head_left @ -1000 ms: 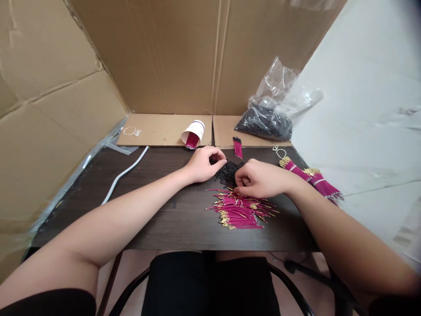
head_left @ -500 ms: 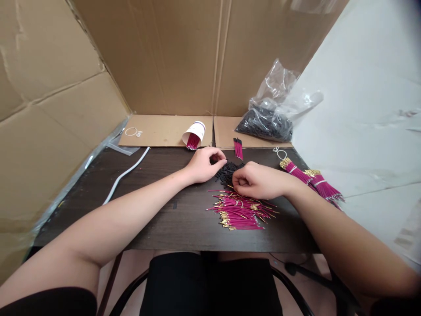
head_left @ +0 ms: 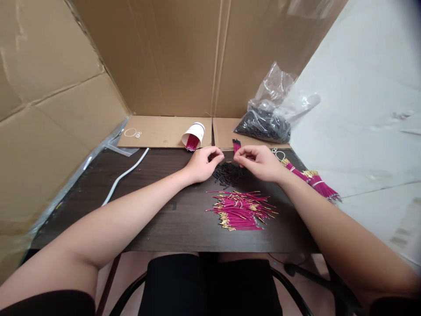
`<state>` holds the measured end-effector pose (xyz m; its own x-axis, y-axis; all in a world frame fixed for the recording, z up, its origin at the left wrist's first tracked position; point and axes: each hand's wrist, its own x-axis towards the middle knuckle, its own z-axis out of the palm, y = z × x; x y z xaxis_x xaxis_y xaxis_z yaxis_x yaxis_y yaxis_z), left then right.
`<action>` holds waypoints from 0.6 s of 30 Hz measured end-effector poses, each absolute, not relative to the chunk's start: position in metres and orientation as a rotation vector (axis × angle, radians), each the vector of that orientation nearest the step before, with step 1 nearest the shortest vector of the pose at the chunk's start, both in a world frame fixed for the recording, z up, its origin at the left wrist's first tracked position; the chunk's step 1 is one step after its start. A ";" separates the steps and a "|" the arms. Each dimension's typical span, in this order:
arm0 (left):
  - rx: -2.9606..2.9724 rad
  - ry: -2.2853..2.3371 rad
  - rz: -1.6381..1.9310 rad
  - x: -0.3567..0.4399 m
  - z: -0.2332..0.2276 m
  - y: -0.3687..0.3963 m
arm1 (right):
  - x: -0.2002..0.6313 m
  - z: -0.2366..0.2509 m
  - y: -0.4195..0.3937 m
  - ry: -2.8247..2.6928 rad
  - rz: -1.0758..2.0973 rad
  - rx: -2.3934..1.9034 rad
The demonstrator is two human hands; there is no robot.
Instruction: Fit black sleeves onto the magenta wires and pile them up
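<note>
My left hand [head_left: 204,163] is closed in a pinch at the far edge of a pile of small black sleeves [head_left: 227,175]. Whatever its fingertips hold is too small to make out. Facing it, my right hand [head_left: 258,161] pinches a thin magenta wire, mostly hidden by the fingers; a gold tip [head_left: 228,162] shows in the gap between the hands. Nearer to me lies a loose heap of magenta wires [head_left: 241,210] with gold ends, some tied with a white band. Just behind my right hand, a few wires with black ends [head_left: 236,145] lie together, partly covered.
A white paper cup [head_left: 194,131] lies tipped with magenta wires inside. Behind stands a clear bag of black sleeves [head_left: 265,123]. Tied wire bundles [head_left: 320,185] lie at right. A white cable [head_left: 123,174] and white rings [head_left: 130,132] are at left. Cardboard walls [head_left: 158,57] enclose the table.
My right hand has risen from the near edge of the black pile, away from the wire heap, to face my left hand. The left hand has barely moved.
</note>
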<state>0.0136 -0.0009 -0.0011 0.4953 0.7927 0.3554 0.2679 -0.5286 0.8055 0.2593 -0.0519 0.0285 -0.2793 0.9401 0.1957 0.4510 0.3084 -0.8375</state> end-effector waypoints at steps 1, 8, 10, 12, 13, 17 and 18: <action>2.045 0.866 0.971 0.014 -0.001 -0.001 | 0.259 0.026 -0.050 -1.846 0.857 -1.234; 2.049 0.860 0.977 0.014 -0.003 0.001 | 0.259 0.018 -0.044 -1.707 0.797 -1.156; 2.058 0.853 0.983 0.014 -0.003 0.001 | 0.259 0.018 -0.044 -1.718 0.802 -1.154; 2.062 0.847 0.990 0.014 -0.004 0.001 | 0.259 0.018 -0.044 -1.743 0.811 -1.156; 2.062 0.845 0.992 0.014 -0.004 0.001 | 0.259 0.018 -0.044 -1.752 0.812 -1.158; 2.070 0.845 0.984 0.014 -0.003 0.000 | 0.259 0.017 -0.044 -1.759 0.806 -1.165; 2.075 0.841 0.982 0.014 -0.003 0.000 | 0.259 0.017 -0.044 -1.758 0.805 -1.165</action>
